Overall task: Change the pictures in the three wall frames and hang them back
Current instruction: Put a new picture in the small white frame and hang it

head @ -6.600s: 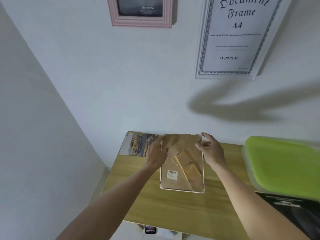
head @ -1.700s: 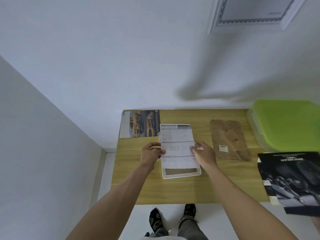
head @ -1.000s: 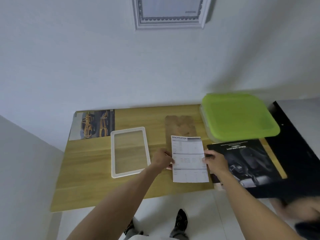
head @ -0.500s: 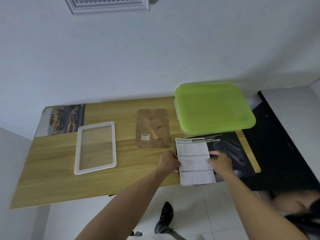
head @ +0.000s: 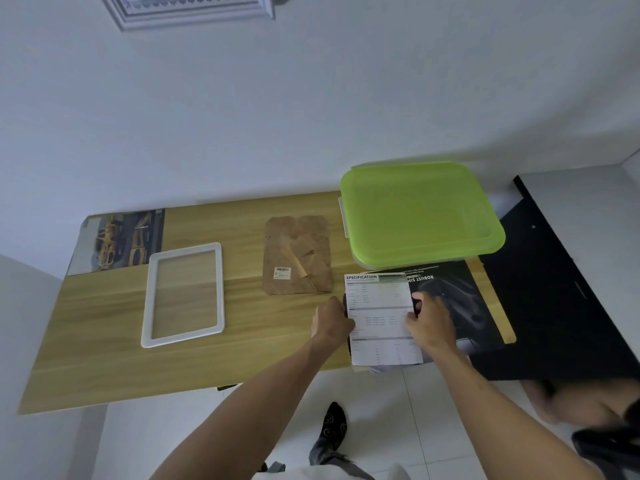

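Step in hand, by my reading: old sheet (head: 381, 317) out of frame (head: 183, 294), being set aside at tabletop (head: 104, 368) 4 o'clock, over dark brochure (head: 450, 299).

Left hand (head: 330, 322) grip and right hand (head: 431, 322) grip both pinch sheet edges.

Frame lies empty at 9 o'clock; backing board (head: 298, 254) at centre.

Next: let go, fetch new picture, perhaps car photo (head: 117, 240), lay in frame.

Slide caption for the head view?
Both hands hold the specification sheet over a black brochure; the white frame lies empty.
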The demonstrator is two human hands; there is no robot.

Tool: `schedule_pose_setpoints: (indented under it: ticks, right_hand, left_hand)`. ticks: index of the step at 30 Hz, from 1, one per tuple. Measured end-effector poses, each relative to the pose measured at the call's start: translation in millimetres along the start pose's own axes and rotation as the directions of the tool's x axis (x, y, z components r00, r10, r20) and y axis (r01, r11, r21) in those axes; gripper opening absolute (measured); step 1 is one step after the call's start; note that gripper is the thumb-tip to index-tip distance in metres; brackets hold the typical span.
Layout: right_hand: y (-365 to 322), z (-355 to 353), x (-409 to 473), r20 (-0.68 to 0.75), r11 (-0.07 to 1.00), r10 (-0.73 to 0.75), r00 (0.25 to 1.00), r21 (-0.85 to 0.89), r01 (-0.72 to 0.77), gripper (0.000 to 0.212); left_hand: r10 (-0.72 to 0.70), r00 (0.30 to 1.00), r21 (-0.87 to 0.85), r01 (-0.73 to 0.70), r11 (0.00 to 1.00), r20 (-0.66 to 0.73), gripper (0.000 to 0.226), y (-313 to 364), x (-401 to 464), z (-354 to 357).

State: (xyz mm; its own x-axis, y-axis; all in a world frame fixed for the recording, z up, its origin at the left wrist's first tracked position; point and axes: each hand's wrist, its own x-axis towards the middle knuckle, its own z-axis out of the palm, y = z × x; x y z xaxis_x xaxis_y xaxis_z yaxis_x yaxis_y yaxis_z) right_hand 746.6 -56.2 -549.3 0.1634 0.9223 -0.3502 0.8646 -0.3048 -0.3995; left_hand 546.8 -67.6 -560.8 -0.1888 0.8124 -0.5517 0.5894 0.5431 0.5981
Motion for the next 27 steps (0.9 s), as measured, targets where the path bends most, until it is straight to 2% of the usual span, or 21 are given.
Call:
schedule_pose_setpoints:
  ticks: [5, 10, 15, 19, 23, 27]
  right_hand:
    - [-34.6, 2.0, 0.2, -0.046, 0.946, -0.310, 0.950, -0.114, 0.303, 0.033]
    - [-106.5, 17.4, -0.9, 0.006, 0.870, -0.491, 0.871, -0.060, 0.490, 0.034]
    - [-198.1, 42.9, -3.5, 0.057, 0.806, -0.588, 0.807, -0.045, 0.590, 0.040]
    - [-273.4, 73.0, -8.3, 0.097, 0.764, -0.639, 0.763, -0.034, 0.645, 0.038]
    - [-344.9, 112.7, -16.5, 0.155, 0.714, -0.689, 0.708, -0.026, 0.700, 0.041]
    - [-411.2, 156.9, -27.7, 0.216, 0.665, -0.724, 0.655, -0.031, 0.746, 0.043]
  left_hand:
    - [0.042, 0.997, -0.017, -0.044, 0.999, -0.067, 0.034, -11.4, -1.6, -27.7]
    - [0.119, 0.974, -0.011, -0.124, 0.992, -0.194, 0.026, -27.3, 0.1, -87.8]
    - [0.133, 0.934, -0.012, -0.145, 0.989, -0.330, 0.029, -71.4, 10.7, -170.2]
    - [0.084, 0.896, 0.005, -0.091, 0.996, -0.435, 0.031, -124.2, 23.2, -242.3]
    - [0.055, 0.877, 0.035, -0.044, 0.998, -0.478, 0.030, -179.7, 37.2, -310.6]
    - [0.032, 0.866, 0.136, 0.041, 0.990, -0.498, 0.033, -227.0, 53.8, -363.9]
